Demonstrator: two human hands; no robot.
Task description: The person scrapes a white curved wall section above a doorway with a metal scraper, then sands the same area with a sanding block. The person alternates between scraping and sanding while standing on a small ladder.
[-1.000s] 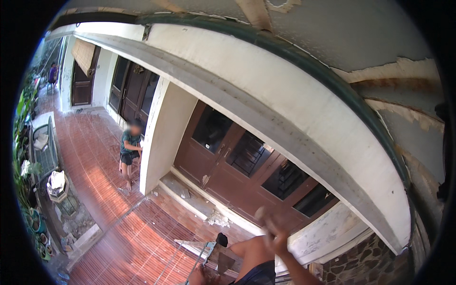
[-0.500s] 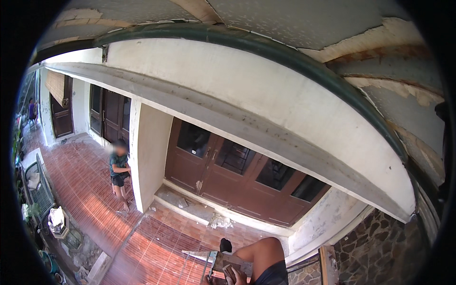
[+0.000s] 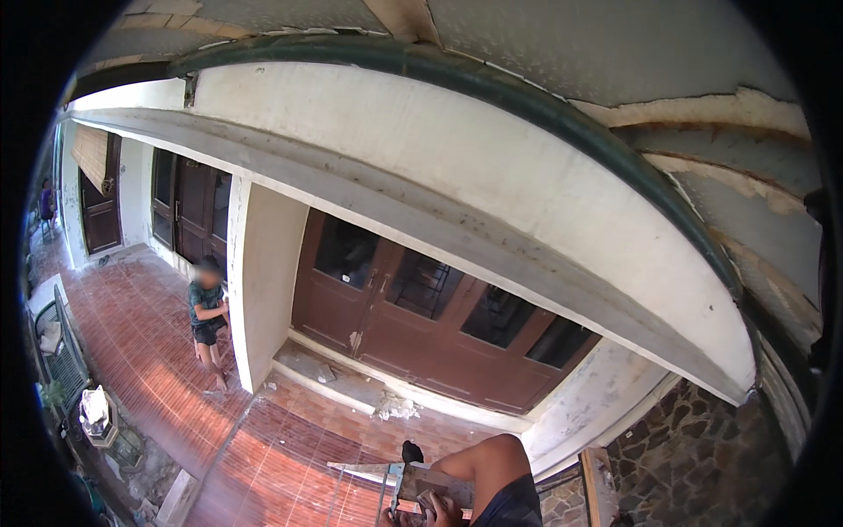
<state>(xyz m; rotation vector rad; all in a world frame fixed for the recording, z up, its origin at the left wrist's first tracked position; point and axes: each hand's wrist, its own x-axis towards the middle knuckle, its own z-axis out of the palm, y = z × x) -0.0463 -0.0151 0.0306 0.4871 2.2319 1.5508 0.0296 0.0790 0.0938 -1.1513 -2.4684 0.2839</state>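
At the lower edge, my right hand is closed around a small brown block. Beneath and beyond it is a flat brownish board, level with my bent knee. A pale blue-grey metal frame runs along the board's left side. My left hand is close to that frame, cut off by the picture's edge; its fingers look curled, but what they grip is too small to make out. My bare leg is bent on the right, with a dark-covered foot beyond the board.
Red tiled floor lies below, with white rubble before brown doors. A person works at a white pillar. A green bench stands left; a wooden post and stone paving lie right.
The view has turned slightly, so the surroundings sit further left. My right hand and the block have shifted a little against the board. The person at the pillar stays in place.
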